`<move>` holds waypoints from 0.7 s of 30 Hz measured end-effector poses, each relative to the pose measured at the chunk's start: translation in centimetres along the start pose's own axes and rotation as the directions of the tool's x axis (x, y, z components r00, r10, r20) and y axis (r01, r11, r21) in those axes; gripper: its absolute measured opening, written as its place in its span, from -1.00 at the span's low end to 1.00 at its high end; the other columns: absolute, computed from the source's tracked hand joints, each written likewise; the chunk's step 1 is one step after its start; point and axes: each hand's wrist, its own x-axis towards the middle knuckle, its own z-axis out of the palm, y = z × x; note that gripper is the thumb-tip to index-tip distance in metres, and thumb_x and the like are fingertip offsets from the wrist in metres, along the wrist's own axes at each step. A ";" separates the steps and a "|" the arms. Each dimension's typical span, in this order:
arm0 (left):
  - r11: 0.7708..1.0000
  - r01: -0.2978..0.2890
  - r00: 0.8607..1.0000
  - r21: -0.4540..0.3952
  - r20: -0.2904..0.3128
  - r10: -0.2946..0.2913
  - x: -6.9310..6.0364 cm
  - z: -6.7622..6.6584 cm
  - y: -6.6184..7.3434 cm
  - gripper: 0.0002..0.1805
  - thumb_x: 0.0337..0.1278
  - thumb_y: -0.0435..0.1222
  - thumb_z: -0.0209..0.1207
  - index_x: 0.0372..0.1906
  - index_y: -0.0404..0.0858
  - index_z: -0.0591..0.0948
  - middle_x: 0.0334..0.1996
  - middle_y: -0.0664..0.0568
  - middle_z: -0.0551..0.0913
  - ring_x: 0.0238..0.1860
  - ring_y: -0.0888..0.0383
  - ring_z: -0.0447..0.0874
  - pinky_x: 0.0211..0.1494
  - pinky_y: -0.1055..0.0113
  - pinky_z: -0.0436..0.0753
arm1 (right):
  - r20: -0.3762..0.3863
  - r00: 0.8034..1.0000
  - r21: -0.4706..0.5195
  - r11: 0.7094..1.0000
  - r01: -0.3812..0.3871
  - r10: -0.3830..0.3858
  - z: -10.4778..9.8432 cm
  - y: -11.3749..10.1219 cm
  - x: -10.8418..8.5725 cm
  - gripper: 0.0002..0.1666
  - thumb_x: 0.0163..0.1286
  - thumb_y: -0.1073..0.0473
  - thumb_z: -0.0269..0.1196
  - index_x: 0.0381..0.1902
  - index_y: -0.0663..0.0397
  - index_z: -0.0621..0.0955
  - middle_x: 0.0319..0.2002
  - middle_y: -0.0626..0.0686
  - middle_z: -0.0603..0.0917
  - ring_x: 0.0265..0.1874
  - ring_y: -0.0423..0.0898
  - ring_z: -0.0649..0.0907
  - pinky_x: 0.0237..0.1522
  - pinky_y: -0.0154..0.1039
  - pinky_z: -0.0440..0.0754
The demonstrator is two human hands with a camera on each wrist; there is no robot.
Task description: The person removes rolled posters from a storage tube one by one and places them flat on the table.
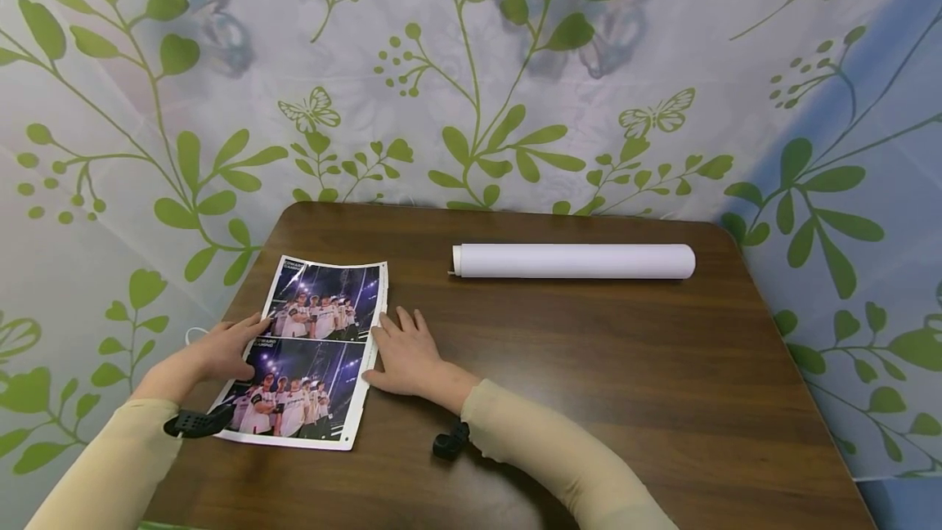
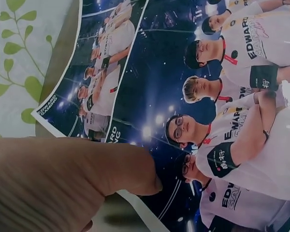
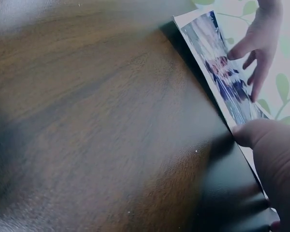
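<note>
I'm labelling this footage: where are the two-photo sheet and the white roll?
Two-photo sheet (image 1: pixel 316 339), head view: white strip across its middle.
White roll (image 1: pixel 574 261), head view: middle of its long side.

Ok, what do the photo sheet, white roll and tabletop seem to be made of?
Photo sheet: probably coated paper or thin card, glossy, given the glare on its print and its curving edge.
White roll: perhaps paper or plastic film, smooth and fairly matte by its soft, even shading.
Tabletop: wood or wood-look laminate, satin, judging by brown grain and blurred reflections.
</note>
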 end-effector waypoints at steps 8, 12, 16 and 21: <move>1.000 0.028 0.999 -0.009 0.025 -0.028 0.0 0.0 0.2 0.16 -0.28 -0.27 0.49 0.53 -0.48 0.18 0.47 -0.61 -0.04 0.37 -0.65 -0.04 0.17 -0.51 0.32 | 0.039 0.999 0.013 1.000 -0.007 0.006 0.2 0.0 -0.1 0.37 0.11 -0.78 0.07 0.65 -0.07 0.13 0.61 0.01 0.13 0.59 0.15 0.00 0.51 0.25 -0.12; 0.998 0.056 0.998 -0.013 0.040 -0.055 0.1 -0.1 0.0 0.18 -0.29 -0.26 0.50 0.55 -0.43 0.17 0.46 -0.64 -0.07 0.39 -0.66 -0.09 0.19 -0.55 0.26 | 0.056 0.998 -0.004 1.000 -0.010 0.011 0.3 0.0 0.2 0.43 0.05 -0.83 0.02 0.65 -0.07 0.13 0.62 -0.01 0.10 0.60 0.15 -0.02 0.51 0.27 -0.16; 0.998 0.057 0.998 -0.007 0.032 -0.056 0.1 -0.2 -0.1 0.17 -0.29 -0.26 0.51 0.54 -0.42 0.19 0.45 -0.65 -0.07 0.39 -0.65 -0.11 0.19 -0.58 0.23 | 0.067 0.998 -0.015 1.000 -0.020 0.021 0.6 0.0 0.6 0.45 0.02 -0.86 0.00 0.64 -0.09 0.15 0.62 -0.03 0.10 0.60 0.14 -0.05 0.51 0.27 -0.19; 1.000 0.029 0.999 -0.002 0.012 -0.029 0.1 -0.3 -0.3 0.14 -0.30 -0.26 0.49 0.52 -0.44 0.22 0.44 -0.67 -0.04 0.38 -0.66 -0.08 0.15 -0.56 0.28 | 0.067 0.997 -0.011 1.000 -0.024 0.025 0.5 -0.1 0.7 0.44 0.02 -0.85 0.02 0.64 -0.08 0.18 0.62 -0.03 0.11 0.60 0.14 -0.06 0.51 0.27 -0.19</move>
